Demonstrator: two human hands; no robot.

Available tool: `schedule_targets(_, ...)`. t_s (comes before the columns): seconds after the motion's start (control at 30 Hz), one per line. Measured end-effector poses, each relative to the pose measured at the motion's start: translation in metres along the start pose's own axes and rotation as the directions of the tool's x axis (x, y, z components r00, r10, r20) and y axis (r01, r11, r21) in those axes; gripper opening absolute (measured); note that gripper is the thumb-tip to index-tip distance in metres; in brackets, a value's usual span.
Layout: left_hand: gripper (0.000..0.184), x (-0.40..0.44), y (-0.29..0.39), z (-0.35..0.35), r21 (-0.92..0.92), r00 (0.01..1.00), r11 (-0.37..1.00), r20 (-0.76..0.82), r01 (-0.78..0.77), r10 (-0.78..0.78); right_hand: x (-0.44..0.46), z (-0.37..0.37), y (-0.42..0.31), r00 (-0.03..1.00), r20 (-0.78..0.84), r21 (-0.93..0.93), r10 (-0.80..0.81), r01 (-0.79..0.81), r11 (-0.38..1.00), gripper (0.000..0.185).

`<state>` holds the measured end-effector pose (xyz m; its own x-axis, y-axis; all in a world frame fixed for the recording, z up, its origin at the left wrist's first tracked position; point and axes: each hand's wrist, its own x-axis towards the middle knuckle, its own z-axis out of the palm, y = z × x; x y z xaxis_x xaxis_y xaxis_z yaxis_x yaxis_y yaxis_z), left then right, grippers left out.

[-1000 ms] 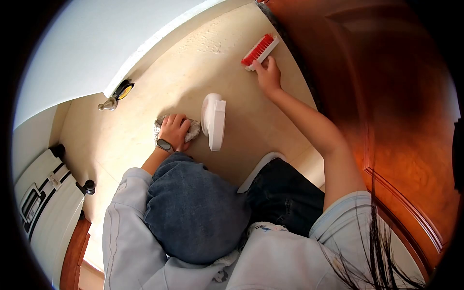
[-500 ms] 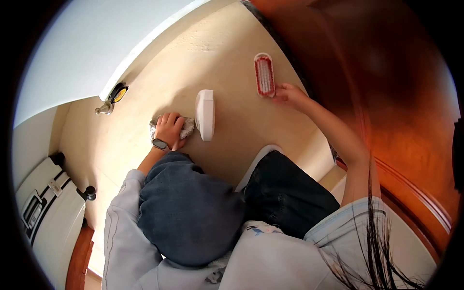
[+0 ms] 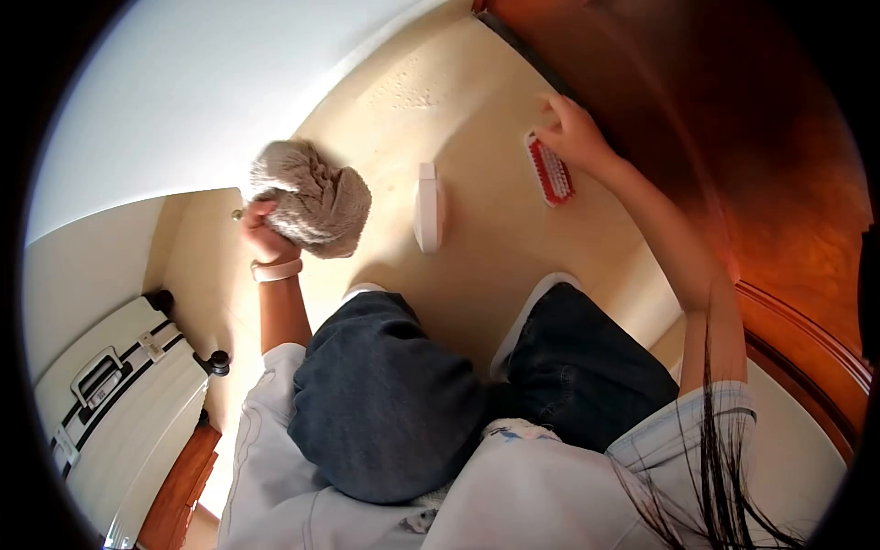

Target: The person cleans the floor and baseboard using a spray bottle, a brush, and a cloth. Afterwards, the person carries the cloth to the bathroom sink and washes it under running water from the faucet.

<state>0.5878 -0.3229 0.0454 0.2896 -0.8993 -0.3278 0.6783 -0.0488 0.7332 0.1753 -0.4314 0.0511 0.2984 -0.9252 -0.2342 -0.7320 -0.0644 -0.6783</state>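
Observation:
My left hand [image 3: 268,231] is raised with its palm turned up, closed on a bunched grey-brown cloth [image 3: 312,197]. To the right of the cloth, a white plastic object [image 3: 427,209] stands on the beige floor. A brush [image 3: 551,171] with red and white bristles facing up lies further right. My right hand [image 3: 573,136] is over the upper end of the brush, fingers apart and slightly blurred, with nothing held between them.
A white panel [image 3: 211,82] spans the upper left. At the lower left stands a cream suitcase [image 3: 128,403] with black wheels. Dark reddish wood [image 3: 770,183] runs along the right side. Small wet-looking spots [image 3: 408,87] mark the floor ahead.
My left hand has lifted the cloth off the floor and turned over. My right hand has let go of the brush, which now lies further right, and moved up.

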Motion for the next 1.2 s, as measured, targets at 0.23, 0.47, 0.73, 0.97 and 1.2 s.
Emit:
schedule_targets(0.23,0.083,-0.001,0.049,0.166,0.292,0.779,0.911,0.626,-0.291,0.048,0.027,0.008,-0.151,0.861,0.064,0.512,-0.504,0.405,0.758,0.063)
schedule_targets(0.47,0.047,0.0,0.071,0.173,0.509,0.793,0.736,0.606,-0.447,0.063,0.06,-0.034,-0.118,0.937,-0.024,0.629,-0.348,0.285,0.724,0.017)
schedule_targets(0.73,0.043,-0.003,0.052,0.214,0.364,0.652,0.725,0.742,-0.585,0.154,0.034,0.003,-0.152,0.865,0.082,0.45,-0.495,0.411,0.793,0.069)
schedule_targets(0.97,0.04,0.022,0.074,0.197,0.645,0.765,0.472,0.635,-0.601,0.106,0.048,-0.048,-0.126,0.963,-0.098,0.865,-0.251,0.207,0.457,0.033)
schedule_targets(1.2,0.05,0.016,0.065,0.209,0.726,0.833,0.41,0.507,-0.552,0.223,0.041,-0.092,-0.124,0.937,-0.07,0.97,-0.342,0.144,0.198,0.021)
